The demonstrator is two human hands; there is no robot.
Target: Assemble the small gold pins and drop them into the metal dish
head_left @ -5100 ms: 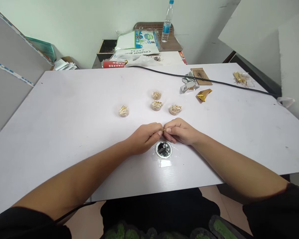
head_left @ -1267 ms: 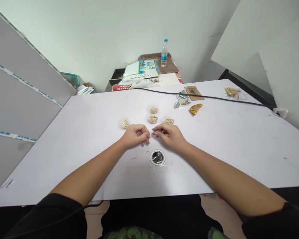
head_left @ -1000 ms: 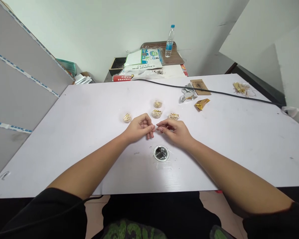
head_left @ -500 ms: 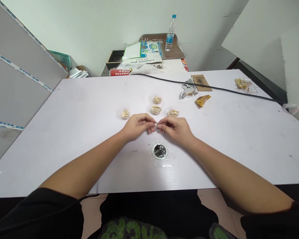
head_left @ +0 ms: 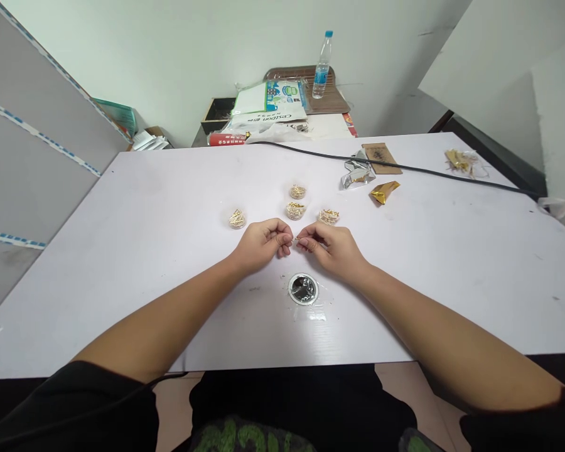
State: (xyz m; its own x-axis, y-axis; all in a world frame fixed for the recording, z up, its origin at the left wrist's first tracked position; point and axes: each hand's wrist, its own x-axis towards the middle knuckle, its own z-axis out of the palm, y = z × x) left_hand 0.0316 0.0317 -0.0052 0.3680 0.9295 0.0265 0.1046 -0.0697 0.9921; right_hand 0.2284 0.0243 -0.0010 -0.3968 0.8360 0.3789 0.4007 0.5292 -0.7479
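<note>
My left hand [head_left: 265, 245] is closed in a pinch over the middle of the white table [head_left: 169, 207]. Facing it, my right hand [head_left: 330, 249] pinches too, the fingertips a small gap apart. A tiny piece shows at the right fingertips, too small to name; whatever the left fingers hold is hidden. Just beyond the hands stand small clear cups of thin gold-coloured pieces: a left cup [head_left: 236, 218], a middle cup [head_left: 295, 210], a rear cup [head_left: 297, 191] and a right cup [head_left: 328, 216], the last closest to my right hand.
A round cable hole [head_left: 303, 289] with clear tape lies in front of my hands. A black cable [head_left: 311, 150] crosses the back of the table. Gold foil [head_left: 384, 192], a silver packet [head_left: 356, 172] and brown card [head_left: 381, 158] lie back right. A water bottle [head_left: 321, 72] stands behind.
My fingertips have drawn slightly apart, and a tiny piece now shows at the right ones. The whole view has shifted a little; the cups stay in place.
</note>
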